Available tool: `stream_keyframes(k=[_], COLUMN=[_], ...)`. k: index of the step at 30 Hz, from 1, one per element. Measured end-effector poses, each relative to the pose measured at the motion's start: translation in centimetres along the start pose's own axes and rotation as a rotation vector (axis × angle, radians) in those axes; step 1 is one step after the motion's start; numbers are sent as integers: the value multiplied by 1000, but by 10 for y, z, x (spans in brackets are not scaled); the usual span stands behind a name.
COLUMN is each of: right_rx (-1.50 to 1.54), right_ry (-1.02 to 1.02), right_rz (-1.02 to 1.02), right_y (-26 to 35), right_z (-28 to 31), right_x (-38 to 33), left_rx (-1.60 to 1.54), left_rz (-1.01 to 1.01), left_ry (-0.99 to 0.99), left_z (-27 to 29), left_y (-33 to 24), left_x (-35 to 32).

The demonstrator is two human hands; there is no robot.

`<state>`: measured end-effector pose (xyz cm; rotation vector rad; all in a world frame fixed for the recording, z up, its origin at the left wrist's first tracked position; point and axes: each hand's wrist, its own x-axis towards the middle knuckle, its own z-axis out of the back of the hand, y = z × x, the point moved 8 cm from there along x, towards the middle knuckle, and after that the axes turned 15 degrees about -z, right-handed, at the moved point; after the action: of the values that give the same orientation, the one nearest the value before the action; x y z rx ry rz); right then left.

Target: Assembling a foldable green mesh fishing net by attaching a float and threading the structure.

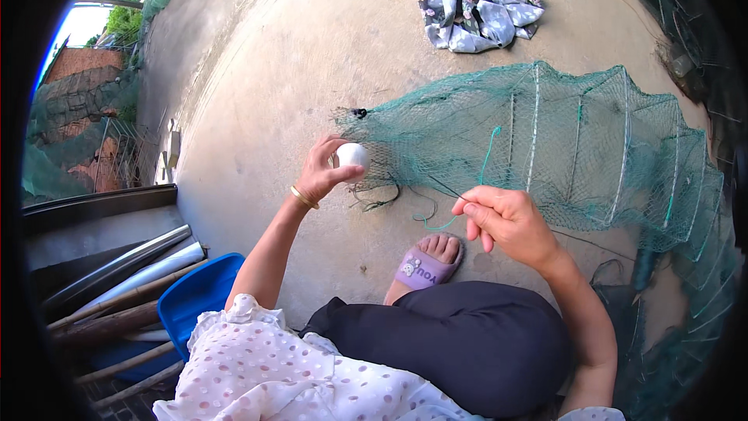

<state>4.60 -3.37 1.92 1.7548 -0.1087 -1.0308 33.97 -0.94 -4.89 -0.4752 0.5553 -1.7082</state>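
A white ball [353, 157], like a float, sits between the thumb and fingers of my left hand [321, 168], which wears a bangle. It is held just above the narrow left end of a long green fishing net trap [467, 121] with hoops. To the right, my right hand [502, 222] pinches a thin dark strand [446, 185] that points left toward the net; I cannot tell whether it is a cord or a needle. A bright green string [488, 157] rises beside those fingers, and another loop of it curls lower down, left of the hand.
Crumpled patterned cloth [483, 12] lies on the concrete floor beyond the net. At left are a blue plastic seat [195, 296], poles [128, 273] and a dark-edged panel [101, 206]. More dark netting [678, 23] lines the right side. My sandalled foot [425, 265] is below my hands.
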Motion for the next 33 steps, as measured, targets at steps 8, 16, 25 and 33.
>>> stream_keyframes(k=[8,16,25,33], right_rx=[61,277,370,133], right_ry=[-68,-140,3,119], right_rz=[397,371,240,394], right_y=[12,10,19,45], right_z=[-49,-51,-55,-90], right_x=[65,84,73,54], left_rx=[-1494,-1537,-1529,-1130], left_rz=[187,77,279,113], left_ry=[-286,-219,-341,247], left_z=[-9,-13,-62,-164], left_y=[-73,-100,-76,-71], left_x=[3,-2,-41,69])
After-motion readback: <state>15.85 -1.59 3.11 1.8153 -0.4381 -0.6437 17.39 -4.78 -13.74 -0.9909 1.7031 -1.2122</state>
